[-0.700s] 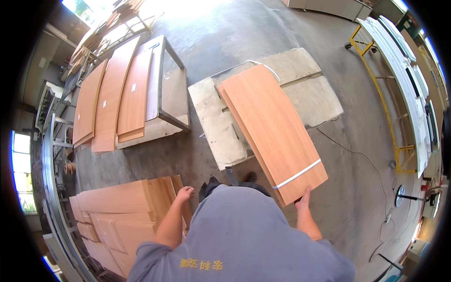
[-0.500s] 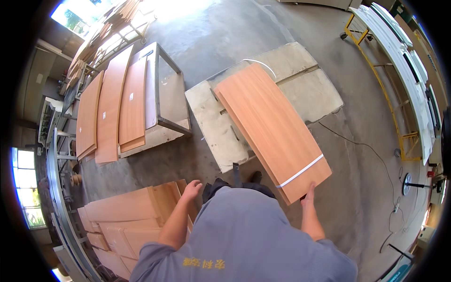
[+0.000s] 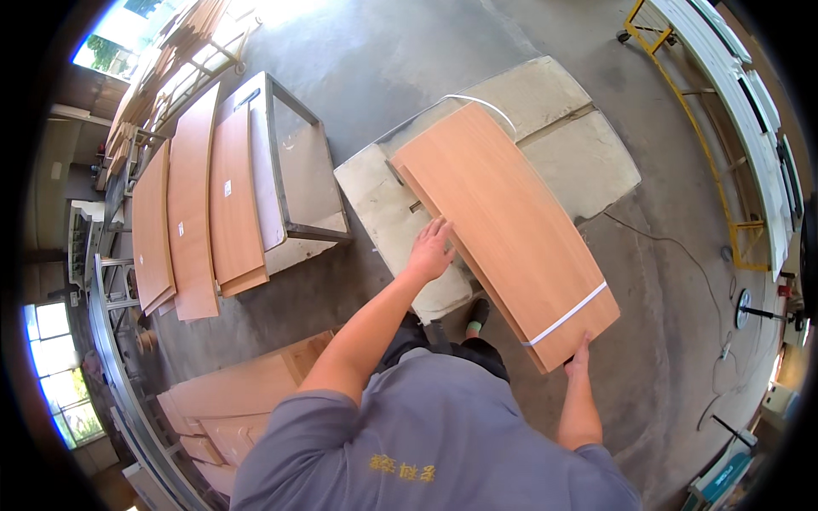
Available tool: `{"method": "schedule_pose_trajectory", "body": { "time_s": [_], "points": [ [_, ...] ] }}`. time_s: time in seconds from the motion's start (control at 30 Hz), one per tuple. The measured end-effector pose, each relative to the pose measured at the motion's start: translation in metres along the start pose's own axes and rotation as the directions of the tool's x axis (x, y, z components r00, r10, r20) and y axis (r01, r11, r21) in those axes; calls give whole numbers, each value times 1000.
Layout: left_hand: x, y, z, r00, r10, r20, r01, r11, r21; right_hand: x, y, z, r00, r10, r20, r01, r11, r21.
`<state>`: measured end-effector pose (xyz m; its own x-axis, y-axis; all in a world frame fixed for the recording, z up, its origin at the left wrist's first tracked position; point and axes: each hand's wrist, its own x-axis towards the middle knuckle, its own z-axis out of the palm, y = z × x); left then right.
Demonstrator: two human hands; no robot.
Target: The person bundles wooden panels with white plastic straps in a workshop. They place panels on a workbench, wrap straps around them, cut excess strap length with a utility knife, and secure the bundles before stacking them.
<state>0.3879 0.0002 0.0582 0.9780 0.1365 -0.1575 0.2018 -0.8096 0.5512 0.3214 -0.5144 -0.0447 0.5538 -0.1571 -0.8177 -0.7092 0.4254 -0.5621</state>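
I see my left hand (image 3: 431, 249) spread flat, fingers open, on the left long edge of a strapped bundle of long orange-brown wood veneer panels (image 3: 508, 228), w/ a white band near its close end. My right hand (image 3: 579, 354) grips the bundle's near corner from below. The bundle lies tilted over pale grey foam pads (image 3: 562, 136) on the concrete floor (image 3: 375, 60); more panels (image 3: 192, 213) lean on a metal cart (image 3: 294, 162) at left.

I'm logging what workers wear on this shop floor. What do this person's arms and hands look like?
Both forearms are bare, and the left hand and right hand wear no gloves. Short grey sleeves of a grey shirt cover the upper arms; the shirt bears small yellow embroidered markings. No watch or rings are visible.
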Motion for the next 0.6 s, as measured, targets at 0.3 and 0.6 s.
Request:
{"method": "schedule_pose_trajectory", "body": {
  "time_s": [0.3,0.6],
  "points": [
    [-1,-114,-31,996,-52,70,63,983,-171,-23,-35,311,511,-734,448,435,-229,-871],
    [60,-387,-221,883,-243,-401,302,949,91,47,36,621,590,-805,-60,-68,25,-997]
  ]
}}
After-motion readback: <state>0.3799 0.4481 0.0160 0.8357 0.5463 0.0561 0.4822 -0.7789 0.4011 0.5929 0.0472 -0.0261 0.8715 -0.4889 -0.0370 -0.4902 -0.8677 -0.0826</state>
